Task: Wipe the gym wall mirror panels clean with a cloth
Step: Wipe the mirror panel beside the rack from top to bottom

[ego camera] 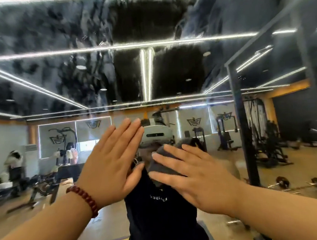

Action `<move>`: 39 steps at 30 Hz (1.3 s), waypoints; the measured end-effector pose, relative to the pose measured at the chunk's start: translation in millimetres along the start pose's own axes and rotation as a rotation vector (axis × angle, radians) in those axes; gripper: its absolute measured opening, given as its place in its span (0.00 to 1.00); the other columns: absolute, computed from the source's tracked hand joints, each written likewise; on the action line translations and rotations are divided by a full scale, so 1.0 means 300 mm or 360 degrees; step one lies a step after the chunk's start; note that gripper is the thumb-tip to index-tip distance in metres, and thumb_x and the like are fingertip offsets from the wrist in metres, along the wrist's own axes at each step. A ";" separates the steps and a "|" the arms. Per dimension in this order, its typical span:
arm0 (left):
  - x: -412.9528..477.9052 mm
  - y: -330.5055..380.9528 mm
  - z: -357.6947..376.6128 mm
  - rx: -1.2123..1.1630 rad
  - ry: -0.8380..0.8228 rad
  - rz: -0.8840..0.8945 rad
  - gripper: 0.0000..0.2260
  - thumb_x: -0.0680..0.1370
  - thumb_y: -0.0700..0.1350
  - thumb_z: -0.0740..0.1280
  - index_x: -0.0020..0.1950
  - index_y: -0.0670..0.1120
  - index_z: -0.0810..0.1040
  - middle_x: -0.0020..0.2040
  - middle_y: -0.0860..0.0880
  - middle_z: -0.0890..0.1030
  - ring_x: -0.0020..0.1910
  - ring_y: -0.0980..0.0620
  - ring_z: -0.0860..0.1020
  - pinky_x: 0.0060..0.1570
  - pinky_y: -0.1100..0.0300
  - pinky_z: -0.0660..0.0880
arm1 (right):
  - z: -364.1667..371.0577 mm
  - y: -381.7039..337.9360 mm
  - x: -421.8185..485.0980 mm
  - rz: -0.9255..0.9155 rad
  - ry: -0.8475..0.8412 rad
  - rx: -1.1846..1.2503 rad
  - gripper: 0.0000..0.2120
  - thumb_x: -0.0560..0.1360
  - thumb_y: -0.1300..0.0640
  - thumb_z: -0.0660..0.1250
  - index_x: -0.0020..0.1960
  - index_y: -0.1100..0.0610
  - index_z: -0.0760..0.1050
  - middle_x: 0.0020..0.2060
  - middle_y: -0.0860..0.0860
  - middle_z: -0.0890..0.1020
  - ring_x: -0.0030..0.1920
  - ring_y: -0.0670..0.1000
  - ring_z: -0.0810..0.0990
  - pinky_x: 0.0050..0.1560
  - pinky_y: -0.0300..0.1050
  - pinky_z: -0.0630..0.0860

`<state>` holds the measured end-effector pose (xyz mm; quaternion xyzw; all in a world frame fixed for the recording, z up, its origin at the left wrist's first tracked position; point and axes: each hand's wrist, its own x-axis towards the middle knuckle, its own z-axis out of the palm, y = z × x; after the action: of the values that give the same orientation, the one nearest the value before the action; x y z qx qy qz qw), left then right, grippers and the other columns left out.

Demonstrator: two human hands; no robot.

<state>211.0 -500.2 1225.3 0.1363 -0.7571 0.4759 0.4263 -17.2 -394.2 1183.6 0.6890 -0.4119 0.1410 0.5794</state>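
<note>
Here, the left hand (107, 162), a beaded bracelet (84, 200) on its wrist, lies flat with straight fingers against the mirror (53, 71), just beside the right hand (193, 176), whose spread, straight fingers press a dark grey cloth (161, 165) onto the streaked glass.

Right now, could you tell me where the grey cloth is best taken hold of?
Probably by its upper edge, which bunches free above the right hand's straight fingers; the rest lies pressed flat between that palm and the mirror. Pinching from above, curling those fingertips over the bunched edge, looks easiest.
</note>
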 end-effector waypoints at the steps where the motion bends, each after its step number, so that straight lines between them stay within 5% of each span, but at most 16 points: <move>1: -0.022 0.012 0.003 -0.0006 -0.0012 -0.0011 0.31 0.78 0.55 0.57 0.77 0.39 0.62 0.78 0.41 0.60 0.78 0.43 0.57 0.78 0.49 0.49 | -0.004 0.010 -0.017 -0.0106 -0.0064 -0.0008 0.24 0.82 0.48 0.54 0.77 0.41 0.60 0.78 0.47 0.61 0.79 0.52 0.56 0.77 0.51 0.52; 3: -0.061 0.030 0.006 0.0007 -0.0053 -0.0034 0.32 0.79 0.55 0.57 0.78 0.39 0.61 0.79 0.41 0.59 0.79 0.43 0.56 0.78 0.49 0.48 | -0.023 0.075 0.004 -0.0155 -0.0081 -0.0044 0.24 0.82 0.49 0.55 0.78 0.43 0.60 0.78 0.49 0.62 0.78 0.53 0.58 0.77 0.53 0.55; 7: -0.106 0.079 0.007 -0.0018 -0.0119 -0.0129 0.32 0.79 0.55 0.55 0.78 0.39 0.60 0.79 0.40 0.59 0.79 0.43 0.55 0.77 0.48 0.47 | -0.094 0.206 0.099 0.0707 0.0247 0.0066 0.24 0.81 0.50 0.54 0.77 0.50 0.64 0.76 0.56 0.65 0.76 0.59 0.60 0.74 0.59 0.58; 9: -0.115 0.118 0.006 -0.0077 -0.0141 -0.0234 0.32 0.79 0.55 0.54 0.78 0.38 0.59 0.79 0.40 0.58 0.79 0.43 0.54 0.77 0.48 0.45 | -0.079 0.130 0.084 0.0861 0.0264 0.0114 0.24 0.82 0.51 0.56 0.77 0.50 0.63 0.77 0.56 0.63 0.77 0.60 0.58 0.75 0.57 0.54; 13: -0.082 0.211 -0.012 -0.0338 -0.0028 -0.0387 0.29 0.81 0.52 0.53 0.79 0.38 0.57 0.79 0.41 0.57 0.79 0.46 0.51 0.77 0.53 0.40 | -0.019 -0.124 -0.036 0.0476 0.0016 0.0286 0.25 0.83 0.47 0.53 0.79 0.48 0.59 0.79 0.51 0.57 0.79 0.54 0.51 0.78 0.53 0.45; 17: -0.011 0.303 -0.015 -0.0638 0.0041 -0.0400 0.27 0.82 0.50 0.50 0.79 0.40 0.53 0.80 0.44 0.56 0.79 0.49 0.50 0.77 0.56 0.40 | -0.059 -0.132 -0.007 0.0675 0.0014 0.0902 0.25 0.82 0.49 0.45 0.78 0.47 0.46 0.77 0.41 0.47 0.77 0.41 0.36 0.76 0.40 0.33; 21: 0.035 0.336 0.006 -0.0613 0.0046 -0.0654 0.28 0.82 0.53 0.45 0.80 0.43 0.51 0.79 0.50 0.47 0.77 0.58 0.42 0.74 0.62 0.32 | -0.071 -0.122 -0.016 0.0808 0.0224 0.1280 0.24 0.82 0.57 0.58 0.77 0.48 0.58 0.76 0.41 0.53 0.78 0.40 0.42 0.78 0.40 0.40; 25: 0.026 0.313 0.045 -0.0436 0.0136 -0.0698 0.25 0.83 0.51 0.48 0.79 0.43 0.57 0.80 0.44 0.54 0.78 0.48 0.48 0.76 0.58 0.37 | -0.032 -0.072 -0.105 0.0623 0.0205 0.0645 0.24 0.81 0.46 0.58 0.74 0.56 0.67 0.78 0.53 0.59 0.79 0.50 0.51 0.78 0.43 0.42; 30: 0.030 0.347 0.034 -0.0678 0.0264 -0.0515 0.20 0.80 0.42 0.56 0.71 0.40 0.73 0.73 0.39 0.69 0.73 0.41 0.66 0.70 0.40 0.67 | 0.008 -0.026 -0.153 0.0603 0.0063 0.0167 0.28 0.81 0.48 0.53 0.79 0.55 0.54 0.78 0.55 0.58 0.79 0.53 0.53 0.78 0.51 0.46; 32: 0.054 0.400 0.004 -0.0726 0.0085 -0.0662 0.26 0.80 0.50 0.50 0.75 0.41 0.66 0.77 0.42 0.64 0.76 0.47 0.60 0.75 0.45 0.60 | 0.012 -0.030 -0.145 0.0608 0.0058 0.0166 0.29 0.81 0.48 0.52 0.79 0.56 0.53 0.79 0.55 0.56 0.79 0.52 0.51 0.78 0.51 0.46; 35: 0.068 0.438 0.016 -0.0531 -0.0138 -0.0804 0.31 0.79 0.62 0.40 0.78 0.48 0.42 0.80 0.47 0.42 0.78 0.56 0.38 0.76 0.58 0.34 | -0.009 -0.006 -0.162 0.0510 0.0042 0.0368 0.31 0.78 0.49 0.54 0.79 0.57 0.54 0.79 0.54 0.55 0.80 0.50 0.49 0.78 0.51 0.45; 39: 0.105 0.363 0.028 -0.0219 0.0009 -0.0708 0.28 0.82 0.56 0.49 0.79 0.46 0.50 0.80 0.41 0.55 0.78 0.49 0.49 0.77 0.53 0.41 | -0.071 0.067 -0.133 0.0522 0.0186 0.0470 0.30 0.79 0.50 0.53 0.79 0.59 0.57 0.79 0.54 0.57 0.80 0.50 0.50 0.78 0.48 0.44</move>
<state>121.2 -445.4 1182.3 0.2691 -0.7378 0.3178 0.5312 -50.7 -358.2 1176.7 0.6808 -0.4591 0.3317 0.4645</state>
